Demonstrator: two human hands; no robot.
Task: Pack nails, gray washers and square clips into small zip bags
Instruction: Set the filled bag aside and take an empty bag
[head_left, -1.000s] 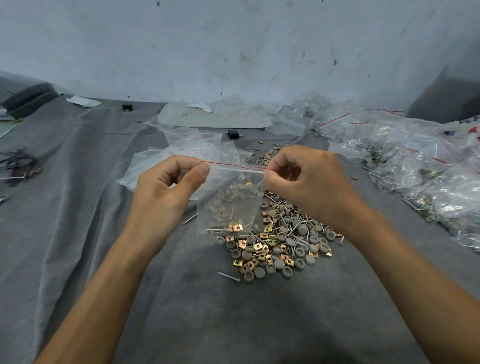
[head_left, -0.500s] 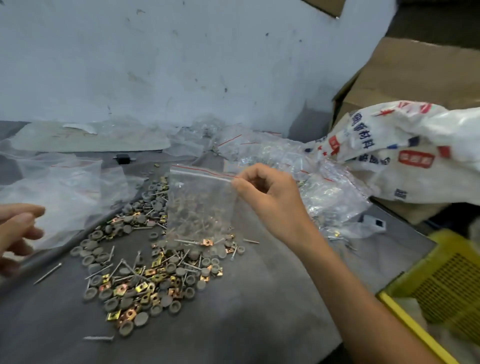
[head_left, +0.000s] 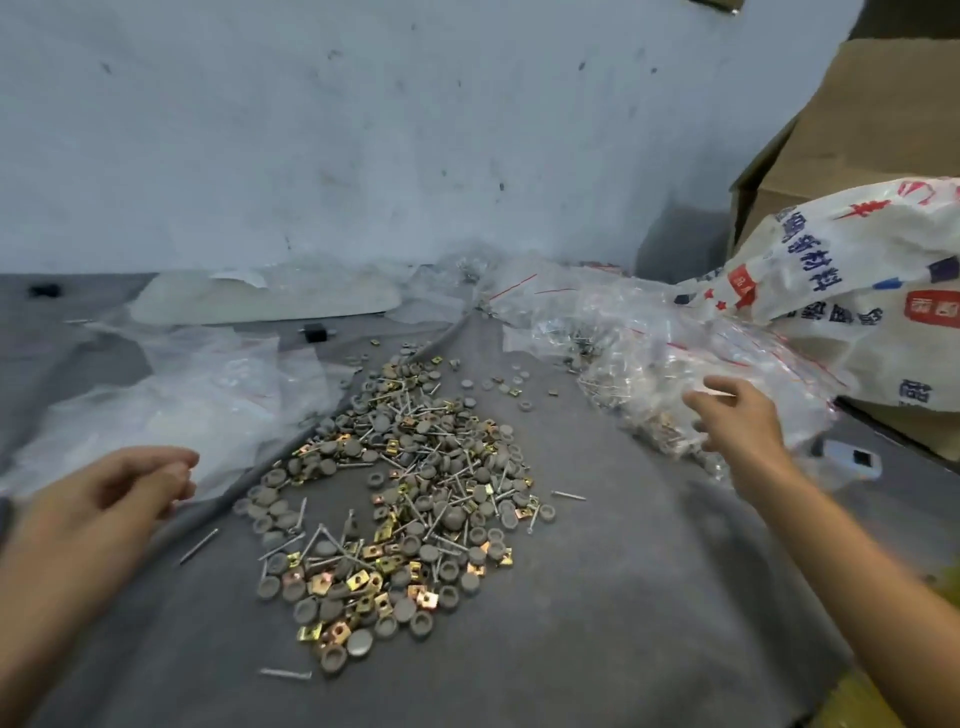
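Hardware lies heaped mid-desk: nails, gray washers and square clips mixed in one pile, within reach of both hands. My right hand hangs over the filled zip bags, fingers loosely spread and holding nothing; finished bags collect there, I judge. My left hand hovers by the empty bags, fingers loosely curled, empty.

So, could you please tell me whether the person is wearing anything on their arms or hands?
No. The left hand and right hand are bare: no gloves, rings, watch or bracelets show, and no sleeve is in view along either arm.
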